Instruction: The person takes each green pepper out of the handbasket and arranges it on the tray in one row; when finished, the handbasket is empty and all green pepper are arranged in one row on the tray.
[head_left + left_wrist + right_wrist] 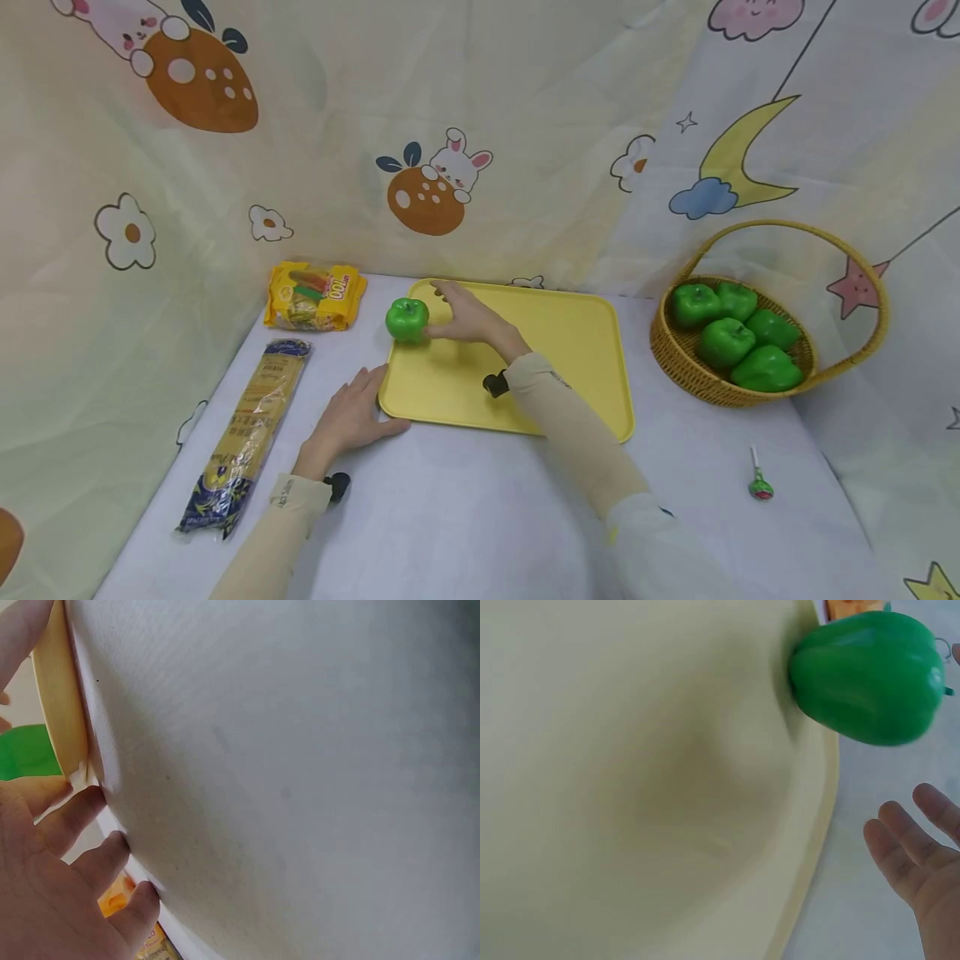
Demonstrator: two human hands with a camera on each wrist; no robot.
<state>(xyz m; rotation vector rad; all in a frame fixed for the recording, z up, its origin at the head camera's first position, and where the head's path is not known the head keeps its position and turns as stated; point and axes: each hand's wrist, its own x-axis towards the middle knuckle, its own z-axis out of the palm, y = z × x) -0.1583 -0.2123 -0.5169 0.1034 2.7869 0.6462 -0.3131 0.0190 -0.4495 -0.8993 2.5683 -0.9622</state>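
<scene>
A green bell pepper (407, 320) sits at the left rim of the yellow tray (570, 333). My right hand (474, 315) is just to the right of it, above the tray, with thumb and fingers spread around a gap. In the right wrist view the pepper (866, 679) stands apart from the visible fingers; whether the thumb touches it I cannot tell. My left hand (356, 417) rests at the tray's near left corner, fingers spread and holding nothing. Its thumb and index finger lie along the tray's edge in the left wrist view.
Left of the tray lie a long pack of spaghetti (251, 433) and a yellow snack bag (315, 296). At right stands a wicker basket (686, 379) with several green peppers (726, 342) and a tall handle. A lollipop (760, 485) lies before it.
</scene>
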